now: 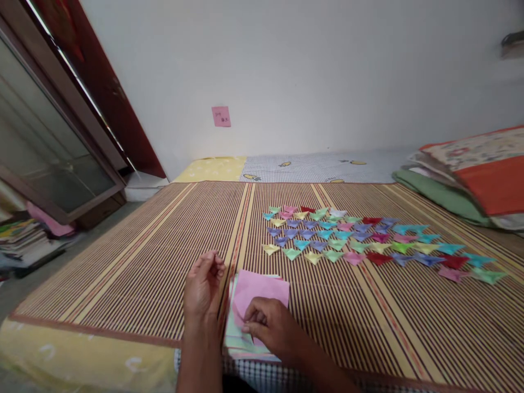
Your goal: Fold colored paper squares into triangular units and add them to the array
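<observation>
My right hand (268,327) is closed, thumb and fingers pinching the lower left edge of a pink square sheet of paper (264,286). That sheet lies slightly turned on top of a stack of coloured paper (235,343), whose pale green and other edges show beneath it. Left of the stack, my left hand (203,281) is held up with its fingers curled in toward the thumb. Nothing shows between them. To the right, several rows of small folded paper pieces (313,257) lie on the mat, in yellow, green, blue, pink, red and purple.
A striped woven mat (164,234) covers the bed. Folded bedding (475,174) is piled at the far right. A pink note (221,116) is stuck to the white wall. At the left stand a glass-panelled door (53,131) and a stack of books (20,240).
</observation>
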`<action>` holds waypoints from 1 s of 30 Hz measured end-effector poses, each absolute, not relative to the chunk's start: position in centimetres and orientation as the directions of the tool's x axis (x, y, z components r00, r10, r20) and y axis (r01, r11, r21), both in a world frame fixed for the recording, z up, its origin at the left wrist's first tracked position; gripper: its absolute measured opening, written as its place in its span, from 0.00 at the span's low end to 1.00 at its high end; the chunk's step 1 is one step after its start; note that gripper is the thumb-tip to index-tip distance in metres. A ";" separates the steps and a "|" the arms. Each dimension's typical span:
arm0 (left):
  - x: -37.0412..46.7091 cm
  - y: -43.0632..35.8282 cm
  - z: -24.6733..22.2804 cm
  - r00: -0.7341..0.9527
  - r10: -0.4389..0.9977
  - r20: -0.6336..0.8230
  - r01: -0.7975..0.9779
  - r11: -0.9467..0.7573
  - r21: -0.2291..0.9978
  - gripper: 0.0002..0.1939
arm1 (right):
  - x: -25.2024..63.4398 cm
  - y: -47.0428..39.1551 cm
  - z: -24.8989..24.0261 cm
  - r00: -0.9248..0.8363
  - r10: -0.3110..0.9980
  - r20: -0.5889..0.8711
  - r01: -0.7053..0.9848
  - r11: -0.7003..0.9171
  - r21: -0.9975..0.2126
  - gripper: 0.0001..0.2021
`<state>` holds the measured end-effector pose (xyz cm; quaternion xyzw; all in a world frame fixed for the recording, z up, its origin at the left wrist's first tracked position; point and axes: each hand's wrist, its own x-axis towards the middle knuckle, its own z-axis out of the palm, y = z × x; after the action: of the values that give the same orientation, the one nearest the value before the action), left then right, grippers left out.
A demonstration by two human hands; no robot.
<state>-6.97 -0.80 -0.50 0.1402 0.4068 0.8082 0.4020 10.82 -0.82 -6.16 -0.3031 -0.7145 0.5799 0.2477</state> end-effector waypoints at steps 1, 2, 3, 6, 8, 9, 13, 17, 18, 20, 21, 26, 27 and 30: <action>-7.0 -0.8 -0.5 -0.637 0.765 -0.098 -0.533 -0.345 0.772 0.13 | 10.8 -0.8 -6.2 -0.691 0.723 0.008 0.138 0.143 -0.980 0.04; -7.0 -0.8 -0.6 -0.636 0.765 -0.097 -0.531 -0.343 0.775 0.13 | 10.8 -0.7 -6.2 -0.686 0.727 0.016 0.130 0.144 -0.981 0.04; -7.0 -0.8 -0.6 -0.637 0.765 -0.096 -0.527 -0.341 0.779 0.13 | 10.8 -0.7 -6.2 -0.679 0.734 0.024 0.123 0.146 -0.982 0.04; -7.1 -0.8 -0.6 -0.633 0.768 -0.097 -0.514 -0.324 0.794 0.12 | 10.8 -0.7 -6.4 -0.649 0.759 0.051 0.101 0.152 -0.983 0.06; -7.1 -0.7 -0.6 -0.620 0.779 -0.094 -0.504 -0.303 0.808 0.13 | 10.9 -0.6 -6.4 -0.618 0.784 0.067 0.082 0.148 -0.986 0.06; -7.1 -0.7 -0.6 -0.610 0.787 -0.092 -0.498 -0.290 0.817 0.13 | 10.9 -0.5 -6.4 -0.601 0.796 0.073 0.069 0.142 -0.987 0.06; -6.5 -0.9 -0.2 -0.566 0.822 -0.066 -0.443 -0.236 0.865 0.18 | 11.3 0.1 -5.8 -0.544 0.836 0.073 0.000 0.087 -0.996 0.08; -5.5 -1.0 0.5 -0.493 0.869 -0.036 -0.359 -0.165 0.919 0.19 | 11.7 0.8 -5.3 -0.542 0.838 0.057 -0.077 0.018 -0.997 0.09; -5.3 -1.0 0.6 -0.472 0.881 -0.029 -0.335 -0.148 0.931 0.19 | 11.8 0.9 -5.3 -0.541 0.839 0.058 -0.094 0.008 -0.996 0.09; -5.1 -1.0 0.8 -0.432 0.902 -0.019 -0.285 -0.117 0.951 0.19 | 11.9 1.1 -5.3 -0.535 0.843 0.064 -0.121 -0.002 -0.993 0.09; -5.0 -1.0 0.9 -0.417 0.909 -0.016 -0.262 -0.104 0.960 0.19 | 11.9 1.2 -5.3 -0.532 0.844 0.066 -0.131 -0.005 -0.991 0.09; -5.0 -0.8 0.9 -0.407 0.913 -0.013 -0.187 -0.070 0.980 0.19 | 11.6 1.1 -5.7 -0.564 0.824 0.057 -0.133 -0.022 -0.991 0.10; -4.9 -0.8 0.9 -0.411 0.911 -0.015 -0.180 -0.065 0.981 0.19 | 11.6 1.0 -5.8 -0.564 0.824 0.056 -0.124 -0.017 -0.992 0.11; -4.8 -0.8 0.8 -0.425 0.905 -0.025 -0.168 -0.051 0.984 0.18 | 11.5 1.1 -6.2 -0.516 0.853 0.070 -0.076 0.036 -0.996 0.10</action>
<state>-4.80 -0.81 0.76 0.3363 0.5478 0.6423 0.4174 11.53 1.08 -6.19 -0.3168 -0.6137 0.6177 0.3761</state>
